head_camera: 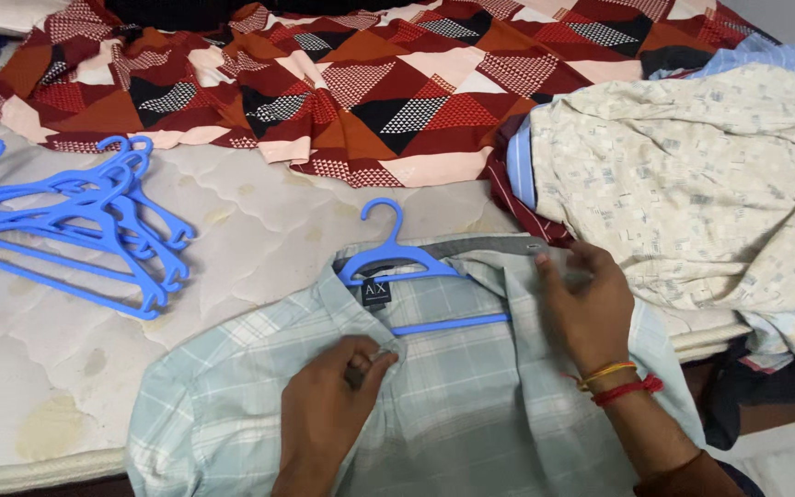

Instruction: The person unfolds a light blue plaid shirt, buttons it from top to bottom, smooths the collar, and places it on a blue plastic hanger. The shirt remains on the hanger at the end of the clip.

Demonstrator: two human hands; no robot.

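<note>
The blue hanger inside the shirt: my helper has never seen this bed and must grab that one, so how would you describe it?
On the bare quilted mattress, find the pale green checked shirt at the near edge, under the left hand and right hand. The blue hanger sits in its collar. Unlike the loose blue hangers piled farther left, it alone has a garment on it.

Home bedroom. Bare quilted off-white mattress (pixel 259 248) of a bed, stained in spots, serves as the surface. Red, black and cream geometric-print bedsheet (pixel 370 83) rumpled across the top. Heap of blue plastic clothes hangers (pixel 75 230) at left, pile of loose cream patterned garments (pixel 710 175) at right. Domestic laundry setting.
</note>
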